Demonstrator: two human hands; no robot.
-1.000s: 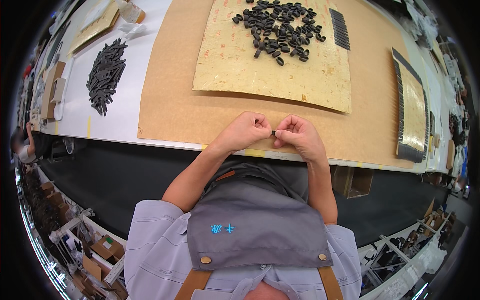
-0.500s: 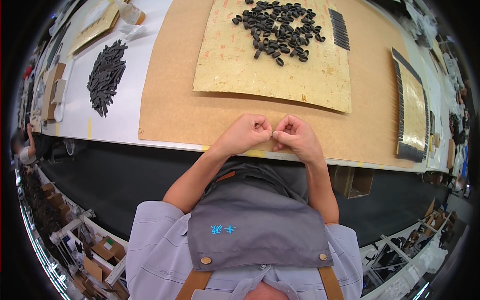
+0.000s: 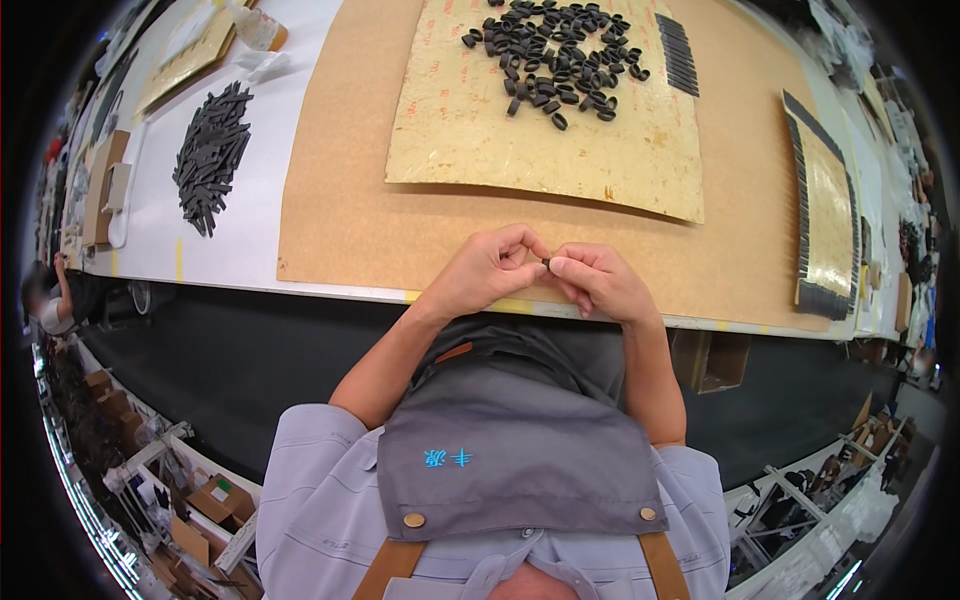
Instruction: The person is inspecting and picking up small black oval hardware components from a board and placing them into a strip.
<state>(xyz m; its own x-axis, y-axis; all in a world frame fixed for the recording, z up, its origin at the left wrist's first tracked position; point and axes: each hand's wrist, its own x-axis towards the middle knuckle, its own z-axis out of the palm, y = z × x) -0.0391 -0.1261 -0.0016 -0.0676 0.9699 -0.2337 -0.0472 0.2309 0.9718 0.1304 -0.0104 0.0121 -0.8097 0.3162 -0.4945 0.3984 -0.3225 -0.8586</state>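
My left hand (image 3: 492,268) and my right hand (image 3: 598,279) meet above the near edge of the brown sheet. Between their fingertips is a small black piece (image 3: 546,264), mostly hidden, likely one of the black bands. Both hands pinch it, thumb against forefinger. Beyond them, many small black loops (image 3: 560,60) lie heaped on a yellowish board (image 3: 520,165). A row of flat black strips (image 3: 678,55) lines the board's right edge.
A pile of black strips (image 3: 212,150) lies on the white table at left. A second board edged with black strips (image 3: 828,220) is at right. A bottle with amber contents (image 3: 262,32) stands far left. Another person (image 3: 55,300) is at the left rim.
My fingers have shifted at the pinch: the left forefinger is raised, the right hand is turned a little, and the small black piece now shows between the fingertips.
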